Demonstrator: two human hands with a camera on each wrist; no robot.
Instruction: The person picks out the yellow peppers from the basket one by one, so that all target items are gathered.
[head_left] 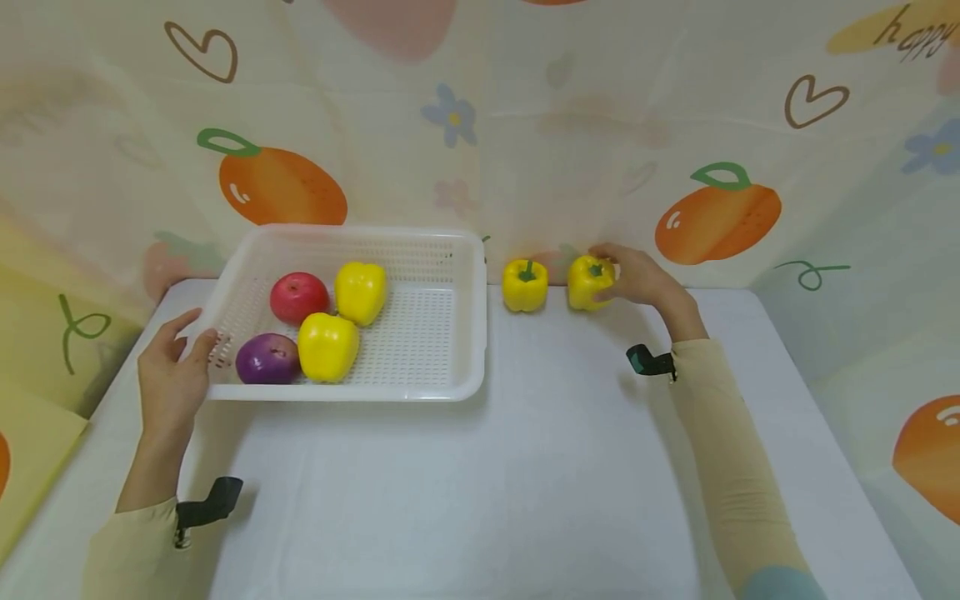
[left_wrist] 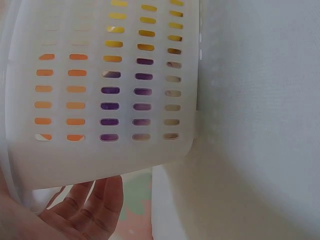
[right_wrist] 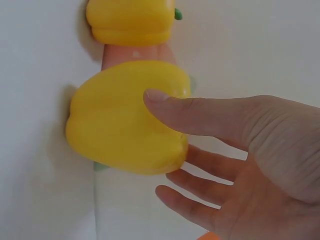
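My right hand (head_left: 637, 277) holds a yellow bell pepper (head_left: 583, 287) at the back of the table. The thumb lies across this pepper (right_wrist: 125, 120) in the right wrist view, with fingers on its far side. Just left of it stands a second yellow bell pepper (head_left: 523, 287) with a green stem. At the left end of a white perforated basket (head_left: 420, 392), my left hand (head_left: 174, 371) grips the rim. Inside the basket are two yellow bell peppers (head_left: 328, 348), a red round item (head_left: 298, 297) and a purple round item (head_left: 267, 359).
A white cloth covers the table (head_left: 465, 492). Behind it hangs a printed curtain (head_left: 540, 150) with oranges, hearts and flowers, close to the basket and the loose peppers. Each sleeve bears a black wrist mount (head_left: 213, 502).
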